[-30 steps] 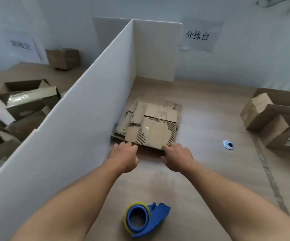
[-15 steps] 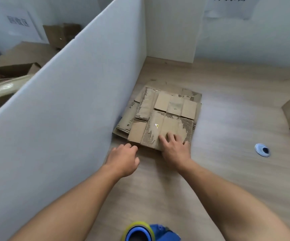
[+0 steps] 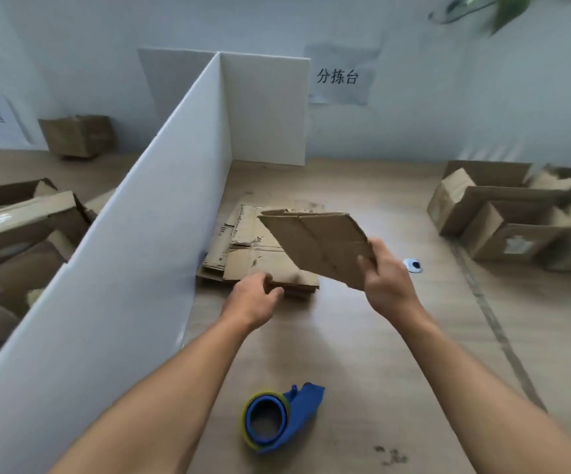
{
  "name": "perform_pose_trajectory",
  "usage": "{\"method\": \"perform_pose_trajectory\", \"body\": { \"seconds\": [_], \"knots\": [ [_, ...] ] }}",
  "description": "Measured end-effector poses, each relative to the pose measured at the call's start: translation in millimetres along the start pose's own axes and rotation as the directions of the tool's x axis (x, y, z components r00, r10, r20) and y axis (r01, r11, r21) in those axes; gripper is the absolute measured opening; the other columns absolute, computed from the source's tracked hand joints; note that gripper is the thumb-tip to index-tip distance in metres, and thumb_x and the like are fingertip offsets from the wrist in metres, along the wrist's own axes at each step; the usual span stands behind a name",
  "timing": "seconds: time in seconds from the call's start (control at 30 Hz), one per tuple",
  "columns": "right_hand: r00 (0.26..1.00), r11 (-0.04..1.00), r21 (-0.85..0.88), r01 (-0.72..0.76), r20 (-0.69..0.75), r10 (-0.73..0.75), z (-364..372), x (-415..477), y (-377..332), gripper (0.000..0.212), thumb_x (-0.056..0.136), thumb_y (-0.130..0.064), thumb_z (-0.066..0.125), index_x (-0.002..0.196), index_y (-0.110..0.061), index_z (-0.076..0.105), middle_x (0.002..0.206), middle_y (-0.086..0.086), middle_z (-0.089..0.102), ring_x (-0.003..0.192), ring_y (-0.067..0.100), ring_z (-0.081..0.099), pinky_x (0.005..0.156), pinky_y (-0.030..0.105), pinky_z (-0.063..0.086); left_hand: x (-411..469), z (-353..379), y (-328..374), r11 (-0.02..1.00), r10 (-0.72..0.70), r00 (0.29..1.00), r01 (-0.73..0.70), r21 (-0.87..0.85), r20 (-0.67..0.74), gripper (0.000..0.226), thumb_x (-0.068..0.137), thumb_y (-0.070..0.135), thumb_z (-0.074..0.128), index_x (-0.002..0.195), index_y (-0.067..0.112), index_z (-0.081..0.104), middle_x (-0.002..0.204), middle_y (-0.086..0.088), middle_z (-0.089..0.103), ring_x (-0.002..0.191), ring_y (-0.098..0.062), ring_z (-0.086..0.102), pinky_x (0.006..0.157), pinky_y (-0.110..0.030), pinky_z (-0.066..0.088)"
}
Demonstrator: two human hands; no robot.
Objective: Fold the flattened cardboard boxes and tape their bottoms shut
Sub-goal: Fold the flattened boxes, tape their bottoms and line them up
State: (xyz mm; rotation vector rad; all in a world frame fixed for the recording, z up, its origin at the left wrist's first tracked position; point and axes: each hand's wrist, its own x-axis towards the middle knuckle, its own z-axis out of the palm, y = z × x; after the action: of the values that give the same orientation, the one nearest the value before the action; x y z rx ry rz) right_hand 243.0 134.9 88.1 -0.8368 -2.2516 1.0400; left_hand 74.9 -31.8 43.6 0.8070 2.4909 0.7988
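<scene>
My right hand (image 3: 385,280) is pinching the near-right corner of one flattened box (image 3: 318,246), holding it tilted and clear of the stack (image 3: 260,265) that lies on the tabletop (image 3: 362,336) against the white divider (image 3: 123,268). The sheet's long axis runs up and left from that grip, so its free end hangs over the stack, just fwd and right of my left hand (image 3: 251,297). Left hand is loosely curled at the stack's near edge; can't tell if it grips anything. It's the nearer one to the free edge, so I reckon it goes up there to pop the box open. Tape dispenser (image 3: 282,417) sits near me, well apart, untouched.
</scene>
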Motion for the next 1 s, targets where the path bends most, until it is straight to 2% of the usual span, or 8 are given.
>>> {"method": "perform_pose_trajectory", "body": {
  "seconds": [0.13,0.37,0.53,0.6,0.7,0.83,0.93,1.0],
  "knots": [
    [0.995,0.936,0.341,-0.09,0.0,0.096,-48.1,-58.5,1.0,0.025,0.102,-0.006,0.048,0.104,-0.027,0.062,0.098,-0.004,0.071,0.095,0.014,0.064,0.08,0.023,0.051,-19.0,-1.4,14.3,0.993,0.053,0.998,-0.057,-0.101,-0.039,0.055,0.089,0.037,0.066,0.138,0.018,0.049,0.13,-0.009,0.056,0.118,-0.026,0.056,0.103,-0.04,0.045],
    [0.982,0.723,0.668,-0.175,0.071,0.173,-95.3,-125.9,24.4,0.037,0.102,0.003,0.039,0.125,-0.016,0.061,0.123,0.01,0.069,0.116,0.025,0.065,0.094,0.036,0.056,-61.6,13.1,20.4,0.902,0.162,0.978,-0.2,-0.384,-0.129,0.101,0.073,0.052,0.081,0.154,0.026,0.027,0.145,-0.001,0.042,0.136,-0.015,0.04,0.115,-0.039,0.035],
    [0.972,0.706,0.68,-0.197,0.04,0.232,-111.9,-151.4,55.3,0.036,0.103,-0.005,0.042,0.131,-0.02,0.059,0.128,0.004,0.067,0.121,0.02,0.061,0.094,0.03,0.054,-86.7,36.8,21.9,0.799,0.177,0.984,-0.161,-0.58,-0.029,0.09,0.069,0.05,0.086,0.144,0.034,0.039,0.133,0.004,0.055,0.117,-0.006,0.057,0.1,-0.03,0.05],
    [0.966,0.766,0.608,-0.207,0.002,0.259,-115.8,-158.7,67.4,0.031,0.103,-0.022,0.051,0.134,-0.022,0.054,0.124,-0.002,0.067,0.118,0.013,0.061,0.087,0.018,0.053,-100.2,50.8,25.7,0.81,0.181,0.983,-0.173,-0.561,-0.042,0.087,0.07,0.047,0.084,0.145,0.035,0.04,0.126,0.004,0.057,0.111,-0.007,0.059,0.089,-0.024,0.051],
    [0.959,0.842,0.47,-0.265,0.039,0.281,-115.9,-168.9,91.7,0.057,0.088,-0.057,0.063,0.139,-0.038,0.045,0.118,0.001,0.061,0.109,0.011,0.058,0.085,0.02,0.047,-122.3,81.9,36.2,0.792,0.224,0.974,-0.21,-0.573,-0.047,0.058,0.081,0.026,0.08,0.127,0.044,0.048,0.115,0.007,0.063,0.1,-0.009,0.064,0.08,-0.021,0.053],
    [0.934,0.784,0.509,-0.356,0.162,0.318,-99.9,-184.3,119.5,0.045,0.098,-0.007,0.056,0.131,-0.037,0.053,0.122,-0.002,0.067,0.108,0.009,0.063,0.084,0.023,0.053,-149.1,122.9,42.9,0.841,0.246,0.969,-0.206,-0.501,0.015,0.068,0.075,0.04,0.072,0.136,0.042,0.041,0.127,0.017,0.055,0.104,-0.005,0.061,0.09,-0.023,0.052],
    [0.888,0.668,0.586,-0.459,0.319,0.33,-89.4,-199.0,123.9,0.041,0.091,-0.017,0.059,0.132,-0.02,0.058,0.125,-0.002,0.069,0.122,0.021,0.061,0.083,0.026,0.055,-163.1,145.6,38.4,0.893,0.177,0.98,-0.12,-0.434,0.092,0.088,0.074,0.048,0.068,0.151,0.034,0.028,0.127,0.015,0.054,0.107,-0.004,0.058,0.087,-0.012,0.045],
    [0.863,0.557,0.659,-0.505,0.375,0.338,-88.4,-208.2,126.3,0.035,0.105,-0.032,0.039,0.136,-0.024,0.052,0.126,-0.009,0.068,0.122,0.014,0.061,0.084,0.023,0.055,-171.8,155.8,32.8,0.923,0.141,0.982,-0.085,-0.375,0.126,0.087,0.076,0.05,0.069,0.152,0.034,0.027,0.122,0.016,0.055,0.106,0.001,0.056,0.084,-0.006,0.04]
  ]
}}
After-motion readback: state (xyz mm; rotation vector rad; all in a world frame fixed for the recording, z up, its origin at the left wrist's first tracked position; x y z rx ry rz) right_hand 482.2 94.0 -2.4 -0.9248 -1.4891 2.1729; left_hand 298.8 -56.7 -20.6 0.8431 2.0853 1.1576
